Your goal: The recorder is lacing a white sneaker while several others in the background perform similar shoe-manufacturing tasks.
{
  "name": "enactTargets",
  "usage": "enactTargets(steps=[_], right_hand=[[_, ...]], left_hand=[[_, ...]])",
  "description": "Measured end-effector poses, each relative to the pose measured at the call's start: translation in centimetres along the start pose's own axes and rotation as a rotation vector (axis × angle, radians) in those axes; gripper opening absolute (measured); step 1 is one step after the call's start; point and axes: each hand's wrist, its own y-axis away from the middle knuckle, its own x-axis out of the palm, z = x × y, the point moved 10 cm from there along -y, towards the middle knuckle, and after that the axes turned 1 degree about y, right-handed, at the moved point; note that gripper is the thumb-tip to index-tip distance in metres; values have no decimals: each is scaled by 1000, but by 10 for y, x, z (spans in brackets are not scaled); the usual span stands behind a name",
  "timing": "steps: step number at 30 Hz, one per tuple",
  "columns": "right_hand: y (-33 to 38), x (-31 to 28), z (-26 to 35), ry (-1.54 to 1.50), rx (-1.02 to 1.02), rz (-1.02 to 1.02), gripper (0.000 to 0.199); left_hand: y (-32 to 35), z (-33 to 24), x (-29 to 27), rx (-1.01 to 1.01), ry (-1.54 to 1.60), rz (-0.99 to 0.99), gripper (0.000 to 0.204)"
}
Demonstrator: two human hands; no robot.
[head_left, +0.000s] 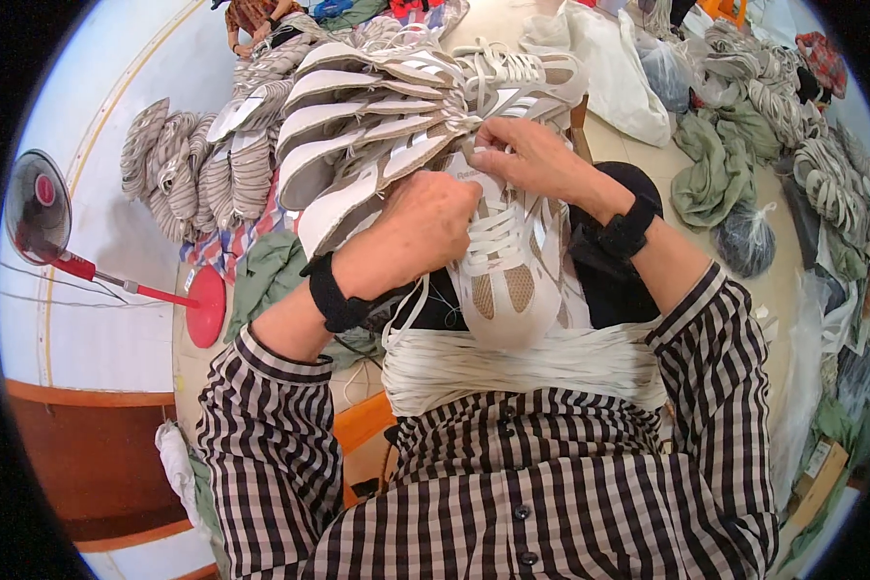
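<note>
We are lacing a white-and-beige sneaker [506,275] that is sitting toe-down in our lap, just far of a thick bundle of white laces [522,365] lying across our checked shirt. A white lace [494,235] is already crossing the lower eyelets, so by our judgement we are working on the upper rows near the tongue, well along but not finished. Our left hand [423,224] is closing around the left side of the shoe's upper, steadying it, though we cannot tell exactly what the curled fingers are pinching. Our right hand [530,155] is gripping at the far end of the shoe, fingertips pressed together on what looks like the lace end or the collar; the exact hold is hidden. The two hands are sitting close, nearly touching over the shoe. A loose lace tail is trailing down on the left toward the bundle.

The next move, as we judge it, is calling for feeding the lace tip cleanly through the next eyelet and drawing it snug without twisting.

Farther out, a fanned stack of shoe uppers [377,106] is lying just beyond our hands, more bundled uppers [188,164] are lying to the far left, a red standing fan [43,208] is standing on the left, and green cloth [720,159] is lying to the right.
</note>
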Motion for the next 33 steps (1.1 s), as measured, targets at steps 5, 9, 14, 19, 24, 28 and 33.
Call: enactTargets(steps=[5,9,14,19,24,28,33], right_hand=[[3,-1,0,-64,-7,-30,27],[10,-3,2,-122,3,-62,26],[48,-29,53,192,-255,-359,23],[60,-17,67,460,-301,-223,23],[61,-2,67,562,-338,-217,22],[54,-3,62,420,-267,-148,19],[51,-12,61,286,-272,-91,12]], left_hand=[[-3,8,6,-102,72,26,7],[11,7,-5,-109,176,-234,11],[26,23,-5,-232,427,-307,10],[23,28,-1,-303,345,-333,10],[7,19,-1,-252,351,-331,8],[9,25,5,-256,370,-303,8],[17,35,7,-290,645,-258,9]])
